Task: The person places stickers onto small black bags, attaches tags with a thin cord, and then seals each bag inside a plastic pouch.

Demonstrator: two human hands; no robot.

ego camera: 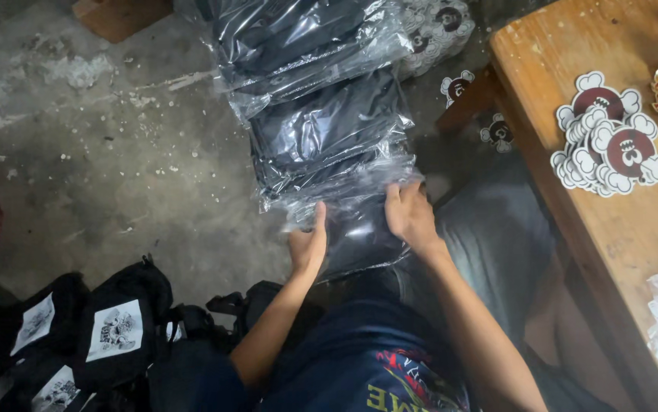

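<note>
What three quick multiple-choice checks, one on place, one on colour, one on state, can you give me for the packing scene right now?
1. Where do the die-cut stickers lie?
A. on the wooden table
B. on the person's lap
C. inside a black bag

2. What colour is the garment inside the plastic-wrapped package in the hands?
A. white
B. black
C. red

3. How do the hands stand on that package?
A. both off it
B. only one on it
C. left hand and right hand both on it

Answers:
1 A, the stickers sit in a pile on the tabletop at the right.
2 B, dark fabric shows through the clear film.
3 C, each hand grips one side of the package.
</note>
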